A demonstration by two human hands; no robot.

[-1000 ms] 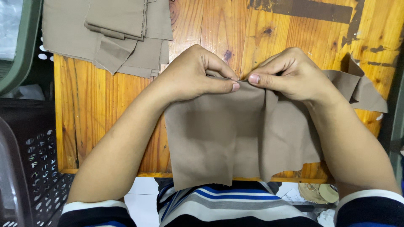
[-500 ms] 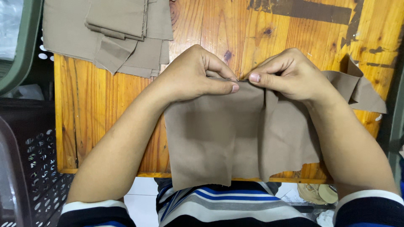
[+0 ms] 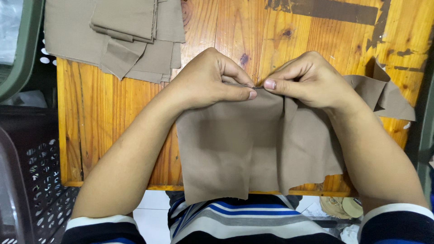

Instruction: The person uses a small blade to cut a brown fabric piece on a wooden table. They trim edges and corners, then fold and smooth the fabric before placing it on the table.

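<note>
**Operator:** Two hands meet at the top edge of the brown cloth [image 3: 253, 144]. I have the left hand [image 3: 208, 81] and the right hand [image 3: 312, 81] close together, thumb tips almost touching, each pinched shut on that edge.

**Observer:** Where does the cloth lie from there?

**Operator:** It hangs below both hands, spread over the wooden table [image 3: 104, 117] and running toward my body. Its lower edge passes the near edge of the table and overlaps my striped shirt [image 3: 244, 221]. A fold runs down it just under my right thumb, and one part of it trails out to the right, past my right wrist, where it curls up.

**Observer:** What is the cloth like?

**Operator:** It is plain, matte and thin, a dull brown, roughly rectangular with a slightly ragged lower edge. It looks soft and drapes without stiffness.

**Observer:** And the table?

**Operator:** It is made of orange-toned planks with visible grain, knots and some dark marks at the far right.

**Observer:** Anything else near you?

**Operator:** I see a stack of cut pieces [image 3: 122, 36] in the same brown cloth at the far left of the table, well apart from my hands, layered flat with one piece folded on top. A black plastic basket [image 3: 36, 171] with a perforated wall stands to the left, beside the table.
</note>
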